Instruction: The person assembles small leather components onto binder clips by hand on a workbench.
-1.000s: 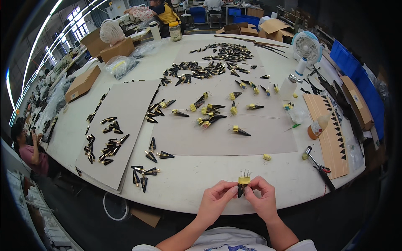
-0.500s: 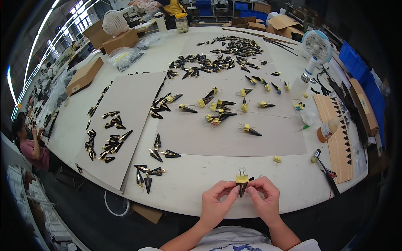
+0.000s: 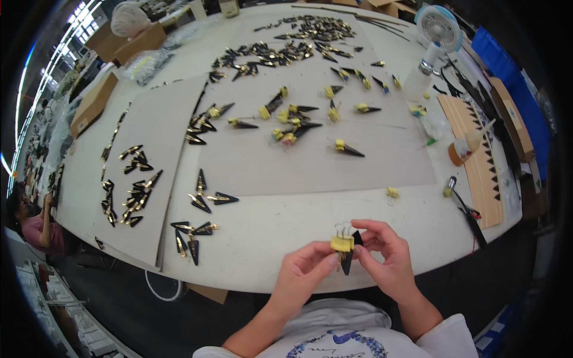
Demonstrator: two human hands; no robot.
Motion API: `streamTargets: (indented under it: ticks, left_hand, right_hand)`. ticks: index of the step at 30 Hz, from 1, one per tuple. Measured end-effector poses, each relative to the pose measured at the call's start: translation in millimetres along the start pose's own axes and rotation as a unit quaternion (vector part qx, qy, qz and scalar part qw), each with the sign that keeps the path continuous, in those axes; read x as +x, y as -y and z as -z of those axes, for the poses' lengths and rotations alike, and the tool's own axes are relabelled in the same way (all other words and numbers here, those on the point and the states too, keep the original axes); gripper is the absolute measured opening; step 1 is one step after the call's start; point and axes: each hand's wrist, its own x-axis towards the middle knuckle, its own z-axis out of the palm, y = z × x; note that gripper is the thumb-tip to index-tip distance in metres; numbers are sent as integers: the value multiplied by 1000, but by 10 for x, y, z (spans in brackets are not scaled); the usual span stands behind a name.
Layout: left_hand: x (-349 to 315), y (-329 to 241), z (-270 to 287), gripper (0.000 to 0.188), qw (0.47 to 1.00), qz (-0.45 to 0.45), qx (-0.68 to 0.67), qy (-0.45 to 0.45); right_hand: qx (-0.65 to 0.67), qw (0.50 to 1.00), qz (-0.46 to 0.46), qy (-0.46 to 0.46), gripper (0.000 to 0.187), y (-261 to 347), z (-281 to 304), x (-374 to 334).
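A binder clip padded with yellow tape point(image 3: 342, 243) sits across a black pointed hair clip point(image 3: 347, 262) near the table's front edge, its wire loops upright. My left hand point(image 3: 304, 268) is closed on the left side of it, thumb and fingers pinched together. From the other side my right hand point(image 3: 387, 261) grips it with the thumb low and the forefinger raised near the top. A small black tip shows beside the yellow tape at the right fingers; how it joins on is hidden. A gold metal strip hangs below the tape.
Loose black and gold clips point(image 3: 193, 243) lie left of my hands. A spare yellow binder clip point(image 3: 392, 194) lies ahead to the right. Several clamped pieces lie on the grey board point(image 3: 382, 173). To the right are a glue bottle point(image 3: 465, 146), a hammer-like tool point(image 3: 450, 186) and a fan point(image 3: 439, 27).
The view has tilted down, so the table appears higher. My right fingers have spread and lifted on the piece, and the black part at its right side now shows more.
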Motion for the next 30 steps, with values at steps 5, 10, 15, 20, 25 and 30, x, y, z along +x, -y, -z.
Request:
streamTargets:
  ticks: [5,10,15,20,25,30]
  left_hand:
    - [43,9,1,15,999,-21,23,-15]
    - [144,99,-90,13,998,-32,-3,-58]
    - [161,171,-184,13,989,-85,69,-97]
    - [191,178,-229,12,983,-93,101,-124]
    - [230,190,-231,11,987,-94,77,-109]
    - [279,211,-224,9,979,-122,112,-117]
  right_hand:
    - [96,995,-37,12,30,-119,33,62]
    - [202,976,-78,-32,18,-342,110,-8]
    - [214,973,-65,-65,14,-236,26,-91]
    - [237,964,-80,-86,15,-286,-5,-89]
    - [229,968,-85,-58,12,-311,43,-59]
    - [255,964,-66,-40,11,-301,3,31]
